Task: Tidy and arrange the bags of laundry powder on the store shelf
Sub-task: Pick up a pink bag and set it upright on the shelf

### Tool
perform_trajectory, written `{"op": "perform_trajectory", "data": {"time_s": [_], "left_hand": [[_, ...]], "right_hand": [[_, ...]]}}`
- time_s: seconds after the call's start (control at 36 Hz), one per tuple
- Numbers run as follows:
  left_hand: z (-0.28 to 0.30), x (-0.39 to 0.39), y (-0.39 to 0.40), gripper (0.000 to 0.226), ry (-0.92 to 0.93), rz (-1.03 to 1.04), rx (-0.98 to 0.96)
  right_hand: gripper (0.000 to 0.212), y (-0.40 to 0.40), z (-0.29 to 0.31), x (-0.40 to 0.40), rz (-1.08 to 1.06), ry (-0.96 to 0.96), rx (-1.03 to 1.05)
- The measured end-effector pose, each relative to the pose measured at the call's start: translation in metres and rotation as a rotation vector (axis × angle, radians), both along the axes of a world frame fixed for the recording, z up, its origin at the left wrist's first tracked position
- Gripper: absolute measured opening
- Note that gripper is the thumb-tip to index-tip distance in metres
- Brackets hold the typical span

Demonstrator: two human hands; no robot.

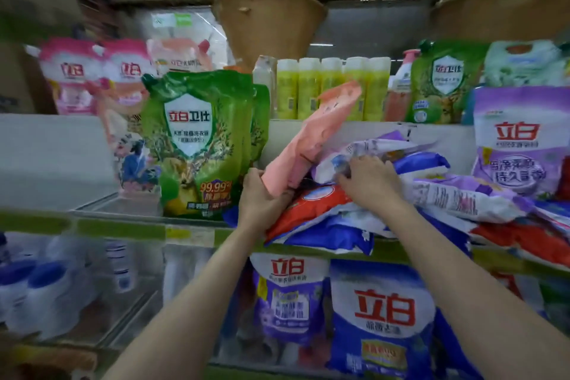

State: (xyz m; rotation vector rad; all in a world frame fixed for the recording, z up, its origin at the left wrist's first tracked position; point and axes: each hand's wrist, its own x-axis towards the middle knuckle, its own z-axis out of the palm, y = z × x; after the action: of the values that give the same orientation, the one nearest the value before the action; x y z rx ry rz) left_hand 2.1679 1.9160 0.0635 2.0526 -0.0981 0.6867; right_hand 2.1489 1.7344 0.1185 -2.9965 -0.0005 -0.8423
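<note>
A salmon-pink bag (317, 139) leans tilted over a heap of laundry powder bags on the middle shelf. My left hand (262, 197) grips its lower end. Fingers curled, my right hand (368, 182) holds the edge of a white-and-purple bag (388, 148) on top of the heap. Under it lie a red bag (311, 203) and a blue-and-white bag (333, 231). More purple, white and red bags (462, 197) sprawl flat to the right. A purple bag (518, 145) stands upright at far right.
Green pouches (197, 145) stand left of the pink bag, pink pouches (77, 77) behind them. Yellow bottles (333, 86) line a raised ledge at the back. The shelf's green front edge (123, 228) runs across. Below stand blue and purple bags (382, 318) and white jugs (37, 293).
</note>
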Motion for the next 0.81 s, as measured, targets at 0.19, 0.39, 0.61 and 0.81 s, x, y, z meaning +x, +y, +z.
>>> {"op": "perform_trajectory", "data": {"time_s": [0.19, 0.39, 0.61, 0.81], "left_hand": [[0.011, 0.006, 0.012, 0.076, 0.066, -0.092, 0.132], [0.009, 0.004, 0.027, 0.089, 0.103, -0.325, 0.265], [0.024, 0.019, 0.035, 0.074, 0.321, -0.481, -0.295], [0.035, 0.034, 0.030, 0.056, 0.406, -0.575, -0.698]], "right_hand": [[0.088, 0.069, -0.013, -0.004, -0.014, 0.070, 0.167], [0.092, 0.123, -0.011, -0.001, -0.091, 0.100, 0.405], [0.047, 0.131, 0.001, 0.004, -0.056, 0.040, 0.684], [0.033, 0.127, 0.025, -0.017, -0.015, -0.267, 0.677]]}}
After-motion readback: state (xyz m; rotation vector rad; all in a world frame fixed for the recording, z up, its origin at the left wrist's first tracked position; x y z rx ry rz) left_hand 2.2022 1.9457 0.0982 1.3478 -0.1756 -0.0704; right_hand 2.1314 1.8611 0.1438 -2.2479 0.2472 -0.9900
